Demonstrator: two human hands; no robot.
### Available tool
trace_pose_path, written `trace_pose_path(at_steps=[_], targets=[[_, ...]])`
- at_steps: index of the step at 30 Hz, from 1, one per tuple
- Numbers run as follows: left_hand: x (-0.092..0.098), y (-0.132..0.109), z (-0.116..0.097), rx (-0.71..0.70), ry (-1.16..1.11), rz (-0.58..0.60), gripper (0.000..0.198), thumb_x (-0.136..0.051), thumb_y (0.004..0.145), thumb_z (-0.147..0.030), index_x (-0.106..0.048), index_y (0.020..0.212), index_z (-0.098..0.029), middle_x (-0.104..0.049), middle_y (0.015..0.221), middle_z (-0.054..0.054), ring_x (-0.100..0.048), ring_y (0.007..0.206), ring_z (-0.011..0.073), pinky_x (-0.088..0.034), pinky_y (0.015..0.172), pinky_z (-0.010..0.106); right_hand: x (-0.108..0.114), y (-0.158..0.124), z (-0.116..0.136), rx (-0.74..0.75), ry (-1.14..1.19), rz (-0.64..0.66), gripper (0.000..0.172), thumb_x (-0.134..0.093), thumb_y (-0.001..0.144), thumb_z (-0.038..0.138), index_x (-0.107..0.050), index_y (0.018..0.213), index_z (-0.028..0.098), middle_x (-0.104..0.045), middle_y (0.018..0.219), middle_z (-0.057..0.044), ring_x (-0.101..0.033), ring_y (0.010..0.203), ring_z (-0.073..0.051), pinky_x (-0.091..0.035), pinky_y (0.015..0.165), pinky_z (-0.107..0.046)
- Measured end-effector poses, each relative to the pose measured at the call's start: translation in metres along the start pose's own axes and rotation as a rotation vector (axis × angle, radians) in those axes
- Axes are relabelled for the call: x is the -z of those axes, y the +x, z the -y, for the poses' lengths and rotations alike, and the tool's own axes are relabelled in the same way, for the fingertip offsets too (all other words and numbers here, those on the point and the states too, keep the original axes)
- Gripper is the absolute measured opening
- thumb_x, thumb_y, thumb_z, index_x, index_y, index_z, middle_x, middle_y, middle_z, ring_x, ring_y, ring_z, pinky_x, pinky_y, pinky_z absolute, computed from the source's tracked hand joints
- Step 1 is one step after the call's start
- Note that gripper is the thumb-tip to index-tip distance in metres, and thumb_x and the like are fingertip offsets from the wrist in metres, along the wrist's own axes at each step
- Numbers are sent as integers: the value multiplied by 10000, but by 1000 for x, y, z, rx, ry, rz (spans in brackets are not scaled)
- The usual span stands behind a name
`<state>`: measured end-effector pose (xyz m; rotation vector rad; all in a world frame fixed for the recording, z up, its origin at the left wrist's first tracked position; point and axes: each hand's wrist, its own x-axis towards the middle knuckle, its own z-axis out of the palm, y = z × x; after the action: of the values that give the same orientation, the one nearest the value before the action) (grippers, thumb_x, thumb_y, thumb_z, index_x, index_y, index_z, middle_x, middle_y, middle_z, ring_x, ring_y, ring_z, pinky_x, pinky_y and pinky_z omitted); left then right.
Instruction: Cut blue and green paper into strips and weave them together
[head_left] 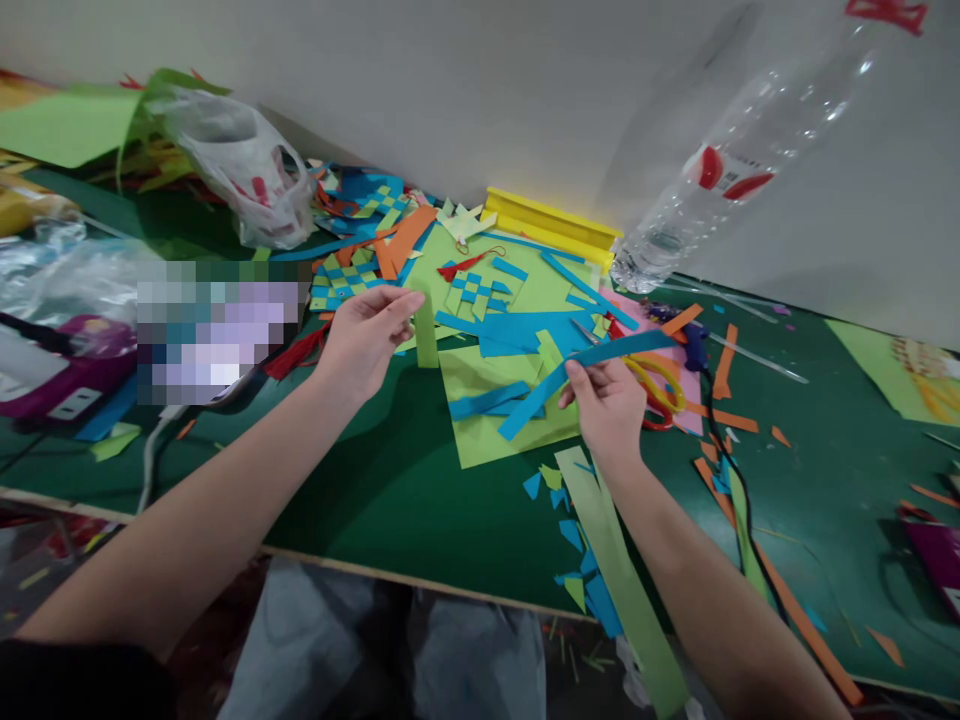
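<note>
My left hand (369, 335) pinches the top of a short green paper strip (426, 335), which hangs down over the table. Between the thumb and fingers of my right hand (609, 405) is a long blue paper strip (564, 372), slanting from lower left to upper right. Under and beyond it lie green paper sheets (480, 440) and a blue sheet (517, 334). Scissors (671, 385) with yellow and red handles rest just right of my right hand. A woven blue and green paper piece (474, 290) sits farther back beside a red tassel (461, 266).
A plastic bottle (701, 200) stands tilted at the wall near a yellow tray (551, 225). At left are a plastic bag (247, 170) and a blurred-out phone (232, 335) on a cable. A glue gun (694, 340) and orange strips (810, 630) lie at right.
</note>
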<state>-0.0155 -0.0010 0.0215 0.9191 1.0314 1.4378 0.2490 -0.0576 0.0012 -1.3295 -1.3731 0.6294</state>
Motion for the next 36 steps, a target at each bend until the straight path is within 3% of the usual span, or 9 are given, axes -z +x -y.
trace_pose_path(at_steps=[4,12,15,22,27,36], targets=[[1,2,4,1,-47,11,110,-773,751,-184,-663,760,-191,-531,548,-69,-467,529,44,-425,559,208,1,0,3,-7,-7,28,233,-658,861,428,-595,821,207,-614,502,58,-603,437,-113,-485,491,-228],[-4,-2,2,56,-26,54,297,-821,667,-222,-539,744,-173,-559,551,-60,-544,478,65,-469,501,190,0,-1,1,-14,44,114,283,-667,848,438,-544,730,213,-623,530,43,-573,427,-107,-461,452,-227],[-5,-5,1,91,44,89,313,-823,663,-225,-524,737,-167,-629,651,-29,-568,491,64,-481,503,190,0,-2,0,-16,56,122,313,-670,847,439,-522,685,217,-611,540,38,-555,434,-99,-449,446,-223],[-8,-10,1,163,265,254,321,-842,664,-320,-596,732,-127,-699,743,40,-570,521,69,-504,562,214,0,-3,-2,-16,54,161,309,-682,841,424,-534,672,212,-602,541,39,-526,434,-90,-431,443,-217],[-10,-11,1,201,320,280,322,-821,673,-383,-650,735,-117,-726,813,77,-574,538,80,-513,573,224,-1,-3,-1,-9,48,151,276,-670,853,410,-570,701,202,-672,629,7,-554,470,-95,-457,479,-224],[-7,-9,5,253,265,261,248,-703,801,-372,-675,812,-126,-725,849,84,-603,571,100,-521,596,247,0,-2,1,146,-217,87,340,-644,865,396,-607,601,187,-630,604,-5,-580,555,-124,-460,553,-247]])
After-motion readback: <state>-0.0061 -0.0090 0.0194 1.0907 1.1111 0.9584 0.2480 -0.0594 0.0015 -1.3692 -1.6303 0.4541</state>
